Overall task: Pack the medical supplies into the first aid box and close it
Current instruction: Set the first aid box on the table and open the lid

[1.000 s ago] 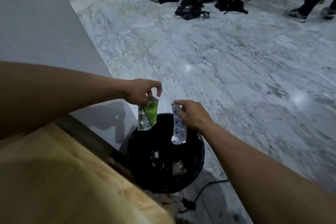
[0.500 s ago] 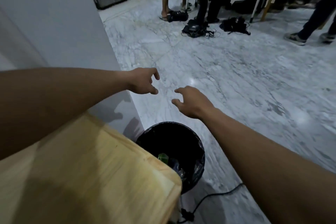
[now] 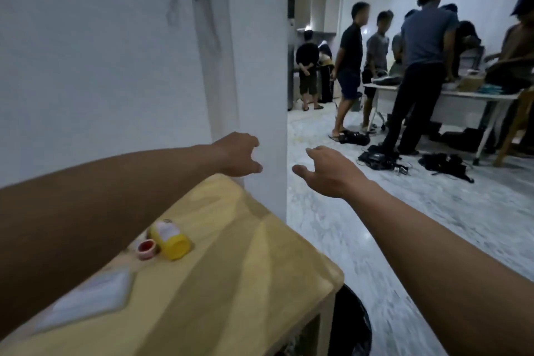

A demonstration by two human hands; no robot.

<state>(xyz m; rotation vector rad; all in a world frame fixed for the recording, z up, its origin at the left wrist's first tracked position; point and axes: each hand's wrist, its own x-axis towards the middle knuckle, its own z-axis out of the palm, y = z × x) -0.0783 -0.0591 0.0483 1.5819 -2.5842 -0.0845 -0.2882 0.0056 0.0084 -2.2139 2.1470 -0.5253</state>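
**Reaching Out Empty-Handed, Supplies Waiting on the Table**

Hovering in mid-air, both hands are out in front with nothing in them. The left hand floats past the far edge of the table, fingers loosely curled and spread, gripping nothing. The right hand hangs off to the side over the floor, fingers released too, thumb pointing across toward its partner. Neither touches a thing.

Down on the table, the supplies sit waiting. A yellow bottle lies tipped on its side, and a small red-centred roll, probably tape, rests touching it on the near side. Closer in, a flat white packet lies partly under the left forearm; blur keeps me from saying what it holds. They look set out loose so each can be picked up in turn.

And the first aid box? Nowhere in view, so I cannot say whether it is open or how full. A black bin peeks out below the table corner, at the foot of it.

My read: packing is far from finished, with at least three items unpacked. The hands sit high and wide of the supplies, so the sensible next step is bringing them back down over the table.
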